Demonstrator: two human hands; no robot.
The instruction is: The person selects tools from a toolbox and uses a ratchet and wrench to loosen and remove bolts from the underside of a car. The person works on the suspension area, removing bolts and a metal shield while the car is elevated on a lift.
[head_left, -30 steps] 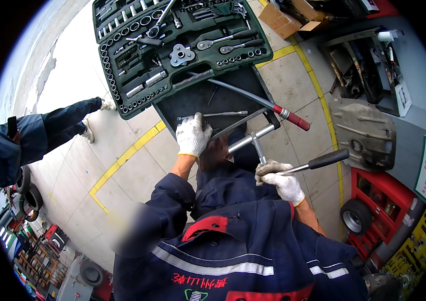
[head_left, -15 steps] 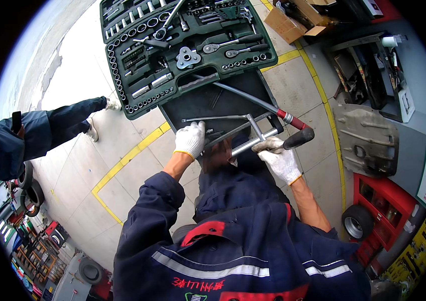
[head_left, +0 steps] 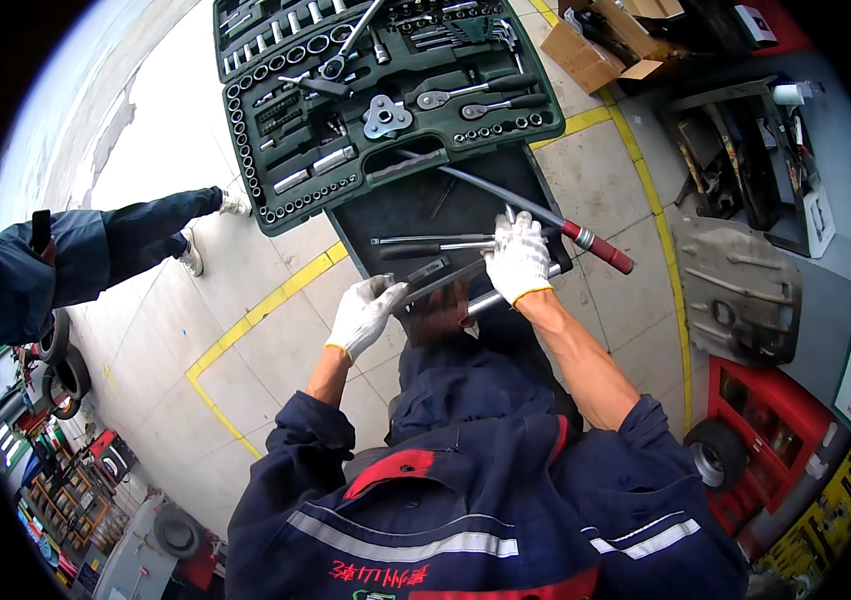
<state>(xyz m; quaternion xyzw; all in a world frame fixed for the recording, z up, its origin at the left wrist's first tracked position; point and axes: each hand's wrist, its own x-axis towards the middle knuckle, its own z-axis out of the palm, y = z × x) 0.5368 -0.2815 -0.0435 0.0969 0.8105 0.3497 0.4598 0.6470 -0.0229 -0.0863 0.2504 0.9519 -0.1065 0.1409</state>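
Observation:
Both of my hands wear white knit gloves and are over a dark tray (head_left: 360,217) in front of me. My left hand (head_left: 363,312) is closed at the tray's near left edge, fingertips against a short dark metal piece (head_left: 429,270); whether it grips this is unclear. My right hand (head_left: 519,258) is closed over the right end of a black-handled bar (head_left: 425,248) lying low in the tray. Behind that bar lies a slim steel bar (head_left: 410,239). A long torque wrench (head_left: 600,248) with a red grip slants across the tray, just beyond my right hand.
An open green socket set case (head_left: 270,225) stands beyond the tray, holding sockets, ratchets and a three-lobed metal tool (head_left: 385,118). Another person's legs (head_left: 160,230) are at the left. Cardboard boxes (head_left: 585,60), a metal panel (head_left: 735,285) and a red cabinet (head_left: 760,400) are at the right.
My right hand has moved left and away from me, turning the black-handled bar down into the tray, its handle now pointing left. My left hand has drawn back towards me from the slim bar.

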